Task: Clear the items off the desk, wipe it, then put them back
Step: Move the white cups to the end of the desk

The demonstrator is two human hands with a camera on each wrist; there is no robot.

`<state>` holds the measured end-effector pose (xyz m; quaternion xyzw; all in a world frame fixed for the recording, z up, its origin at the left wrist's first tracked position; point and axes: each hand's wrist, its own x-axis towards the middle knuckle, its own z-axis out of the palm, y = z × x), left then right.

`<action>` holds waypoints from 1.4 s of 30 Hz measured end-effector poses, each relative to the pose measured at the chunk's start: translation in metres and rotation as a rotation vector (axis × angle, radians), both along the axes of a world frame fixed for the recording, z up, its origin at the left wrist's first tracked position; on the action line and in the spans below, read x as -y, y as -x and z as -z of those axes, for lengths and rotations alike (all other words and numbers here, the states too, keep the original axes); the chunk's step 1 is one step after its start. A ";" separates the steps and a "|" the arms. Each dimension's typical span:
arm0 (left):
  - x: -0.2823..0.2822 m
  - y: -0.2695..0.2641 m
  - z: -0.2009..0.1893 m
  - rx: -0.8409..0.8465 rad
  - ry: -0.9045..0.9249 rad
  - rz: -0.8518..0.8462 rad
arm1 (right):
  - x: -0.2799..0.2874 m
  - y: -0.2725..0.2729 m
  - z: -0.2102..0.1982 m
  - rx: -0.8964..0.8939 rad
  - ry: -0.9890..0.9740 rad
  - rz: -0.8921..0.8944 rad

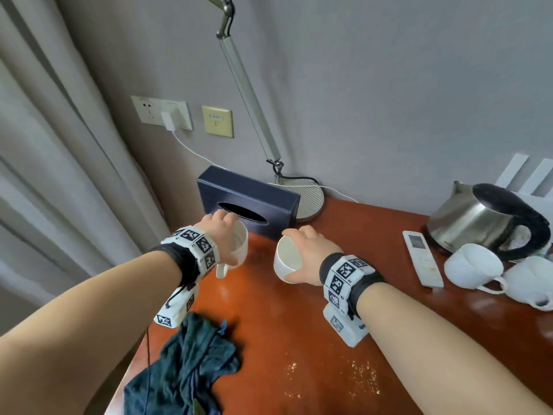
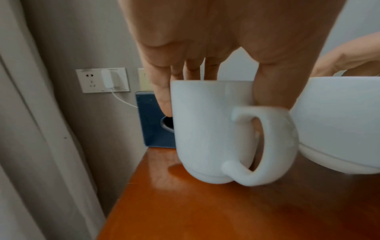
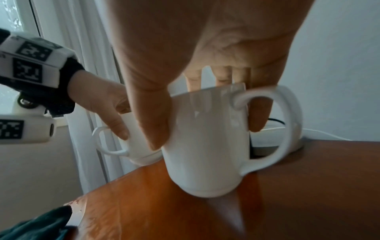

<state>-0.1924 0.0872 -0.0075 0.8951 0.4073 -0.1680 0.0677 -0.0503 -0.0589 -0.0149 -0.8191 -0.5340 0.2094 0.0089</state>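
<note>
The left hand (image 1: pixel 223 235) holds a white mug (image 1: pixel 238 250) from above, fingers and thumb curled over the rim and down the sides, so the grip is closed round the mug's mouth. In the left wrist view the thumb runs down the mug's right side just above the handle, and a finger (image 2: pixel 162 95) runs down its left side. The mug's base sits just above the orange-brown worktop (image 1: pixel 299 339), or barely touches it; the pictures do not settle which. Its handle points back toward the person.

The right hand (image 1: pixel 305 256) holds a second white mug (image 1: pixel 284 262) the same way, the grip wrapped over the rim with the thumb down one side and the fingers down the other. This mug is tilted, its mouth partly showing in the head view, and its base is close over the worktop. The two mugs are just beside each other, in front of a dark blue tissue box (image 1: pixel 248 199) standing against the wall.

A crumpled dark teal cloth (image 1: pixel 185 369) lies on the near left corner of the worktop, hanging partly over the edge. Fine yellowish crumbs (image 1: pixel 362 375) are scattered on the near surface. At the right stand a steel electric kettle (image 1: pixel 484 220), a white remote control (image 1: pixel 422 259) and two more white cups (image 1: pixel 475 265) lying on their sides. A desk lamp's round base (image 1: pixel 311 196) sits behind the tissue box.
</note>
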 end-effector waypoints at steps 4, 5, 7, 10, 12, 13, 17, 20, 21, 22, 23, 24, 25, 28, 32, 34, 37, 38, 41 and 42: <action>-0.042 0.019 0.018 -0.013 0.009 0.005 | -0.040 0.027 0.018 0.000 -0.008 0.005; -0.050 0.022 0.022 -0.015 0.008 0.014 | -0.049 0.032 0.022 0.006 -0.008 0.015; -0.064 0.025 0.030 -0.008 0.007 0.025 | -0.065 0.038 0.028 0.010 -0.009 0.036; -0.082 0.024 0.039 -0.003 0.020 0.046 | -0.087 0.044 0.034 0.011 0.007 0.063; -0.090 0.022 0.042 0.008 0.034 0.052 | -0.100 0.045 0.036 0.023 0.016 0.077; -0.094 0.020 0.043 0.013 0.043 0.055 | -0.105 0.045 0.037 0.028 0.017 0.085; -0.106 0.012 0.046 0.042 0.083 0.059 | -0.120 0.045 0.041 0.036 0.026 0.107; -0.111 0.008 0.046 0.056 0.095 0.066 | -0.127 0.044 0.043 0.039 0.033 0.116; -0.113 0.007 0.046 0.064 0.099 0.064 | -0.128 0.044 0.043 0.034 0.033 0.119; -0.113 0.006 0.047 0.076 0.103 0.058 | -0.129 0.044 0.044 0.027 0.033 0.124; -0.113 0.006 0.048 0.089 0.109 0.050 | -0.129 0.045 0.045 0.018 0.031 0.132; -0.113 0.007 0.048 0.100 0.118 0.042 | -0.128 0.046 0.046 0.006 0.024 0.147; -0.113 0.008 0.049 0.109 0.128 0.034 | -0.127 0.048 0.047 -0.006 0.013 0.165; -0.110 0.013 0.049 0.136 0.159 0.004 | -0.119 0.052 0.050 -0.010 -0.040 0.202; -0.106 0.018 0.048 0.141 0.177 0.005 | -0.110 0.049 0.047 -0.019 -0.059 0.233; -0.103 0.018 0.048 0.126 0.188 0.023 | -0.109 0.048 0.046 -0.039 -0.057 0.241; -0.099 0.018 0.048 0.129 0.194 0.030 | -0.112 0.049 0.046 -0.046 -0.064 0.247; -0.098 0.018 0.048 0.134 0.194 0.025 | -0.113 0.050 0.047 -0.045 -0.069 0.250; -0.096 0.017 0.050 0.141 0.186 0.016 | -0.113 0.052 0.049 -0.033 -0.080 0.253; -0.096 0.017 0.050 0.145 0.182 0.015 | -0.113 0.052 0.050 -0.029 -0.081 0.252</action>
